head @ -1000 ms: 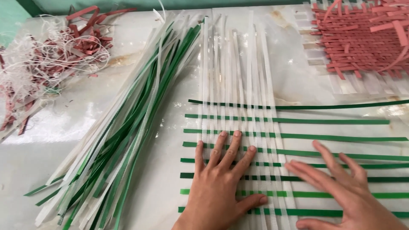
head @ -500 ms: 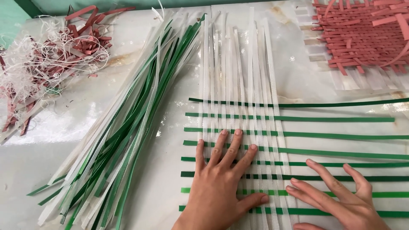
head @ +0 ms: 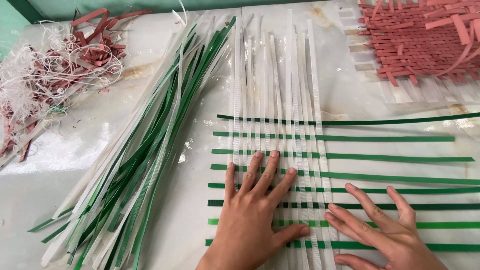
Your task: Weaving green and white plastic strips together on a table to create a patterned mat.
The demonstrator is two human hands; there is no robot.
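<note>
Several white mesh strips (head: pixel 280 90) run away from me, woven through several green strips (head: pixel 390 157) that lie crosswise on the white marble surface (head: pixel 165 235). My left hand (head: pixel 252 220) lies flat on the woven patch, fingers spread, pressing the white strips down. My right hand (head: pixel 380 230) rests flat just to its right on the lower green strips, fingers spread and pointing left toward the white strips' right edge. Neither hand grips anything.
A loose bundle of green and white strips (head: pixel 145 150) lies diagonally at the left. A tangle of white thread and pink scraps (head: pixel 50 80) sits at the far left. A pink woven mat (head: pixel 425 45) lies at the top right.
My right hand has slid left along the green strips, closer to the white strips. My left hand has stayed flat in place.
</note>
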